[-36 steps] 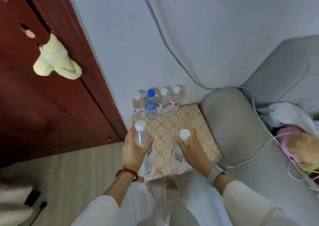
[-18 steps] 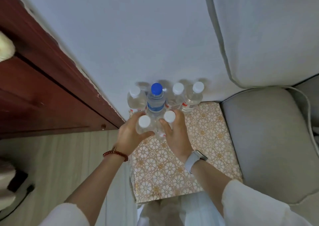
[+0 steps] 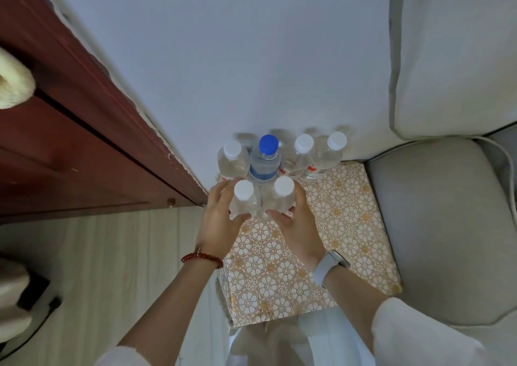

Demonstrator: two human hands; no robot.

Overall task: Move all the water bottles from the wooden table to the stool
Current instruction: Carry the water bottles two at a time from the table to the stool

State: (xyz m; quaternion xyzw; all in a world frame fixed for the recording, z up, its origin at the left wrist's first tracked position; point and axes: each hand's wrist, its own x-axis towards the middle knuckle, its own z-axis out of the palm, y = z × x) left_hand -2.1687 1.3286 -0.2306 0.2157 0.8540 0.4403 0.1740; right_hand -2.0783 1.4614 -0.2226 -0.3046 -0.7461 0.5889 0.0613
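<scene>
A stool (image 3: 344, 242) with a gold flower-patterned cover stands against the wall. Along its far edge stand several bottles: a white-capped one (image 3: 231, 158), a blue-capped one (image 3: 265, 160) and two more white-capped ones (image 3: 302, 156) (image 3: 331, 153). In front of that row my left hand (image 3: 221, 220) grips a white-capped bottle (image 3: 242, 198). Beside it, my right hand (image 3: 296, 223) grips another white-capped bottle (image 3: 281, 195). Both held bottles are upright, close together, over the stool's back part; their bases are hidden.
A dark red wooden door (image 3: 70, 142) runs along the left. A grey sofa arm (image 3: 442, 226) borders the stool on the right, with a pale cushion (image 3: 453, 58) above it. Pale wood floor (image 3: 106, 267) lies to the left. Dark objects sit at the bottom left.
Both hands carried their bottles from the stool's near edge to just in front of the back row. Since half a second ago they hardly moved.
</scene>
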